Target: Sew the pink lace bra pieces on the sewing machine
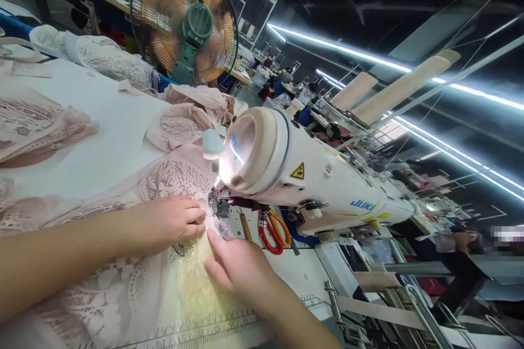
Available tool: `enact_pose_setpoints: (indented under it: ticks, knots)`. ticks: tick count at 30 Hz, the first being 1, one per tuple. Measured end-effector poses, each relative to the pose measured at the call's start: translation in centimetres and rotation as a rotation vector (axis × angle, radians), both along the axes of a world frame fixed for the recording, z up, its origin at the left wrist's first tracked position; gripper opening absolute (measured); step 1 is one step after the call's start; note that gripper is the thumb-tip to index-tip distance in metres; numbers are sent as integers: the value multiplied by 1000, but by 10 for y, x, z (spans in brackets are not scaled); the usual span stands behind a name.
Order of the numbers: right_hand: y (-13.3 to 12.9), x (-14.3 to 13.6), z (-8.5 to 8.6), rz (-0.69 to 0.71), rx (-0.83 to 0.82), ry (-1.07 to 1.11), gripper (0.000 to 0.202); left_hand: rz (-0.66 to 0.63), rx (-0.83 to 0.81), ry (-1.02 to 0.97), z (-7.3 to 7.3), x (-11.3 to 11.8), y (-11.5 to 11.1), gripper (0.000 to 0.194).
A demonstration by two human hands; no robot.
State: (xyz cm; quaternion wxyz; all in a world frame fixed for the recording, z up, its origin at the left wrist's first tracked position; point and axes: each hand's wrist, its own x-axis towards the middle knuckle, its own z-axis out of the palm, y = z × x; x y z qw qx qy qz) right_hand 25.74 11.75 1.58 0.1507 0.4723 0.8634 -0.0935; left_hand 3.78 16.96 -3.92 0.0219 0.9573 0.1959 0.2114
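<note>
Pale pink lace fabric (123,289) lies spread on the white sewing table (102,136) and runs under the presser foot (216,210) of a white JUKI sewing machine (311,174). My left hand (172,221) lies flat on the lace just left of the needle, fingers curled against the cloth. Just in front of the foot, my right hand (237,267) presses the fabric down with its fingers pointing at the needle. The machine's lamp lights the cloth between both hands.
Red- and orange-handled scissors (273,232) lie under the machine arm. More lace pieces (36,125) and pink garments (192,109) are piled on the table. A large fan (184,19) stands behind. Thread cones (393,90) and other workstations with people fill the right side.
</note>
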Motion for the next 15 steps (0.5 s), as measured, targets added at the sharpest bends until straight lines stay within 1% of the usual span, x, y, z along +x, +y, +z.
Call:
enact_pose_setpoints:
  ticks: [4, 7, 11, 15]
  knots:
    - [6, -5, 2, -38, -55, -76, 64, 5, -58, -12, 3, -3, 9, 34]
    - [8, -9, 1, -52, -56, -112, 67, 7, -84, -25, 3, -5, 15, 31]
    - [8, -13, 0, -72, -33, -121, 68, -8, -76, -19, 2, -5, 23, 30]
    - [5, -16, -1, -97, -70, -155, 69, -13, -27, -36, -2, -6, 30, 29]
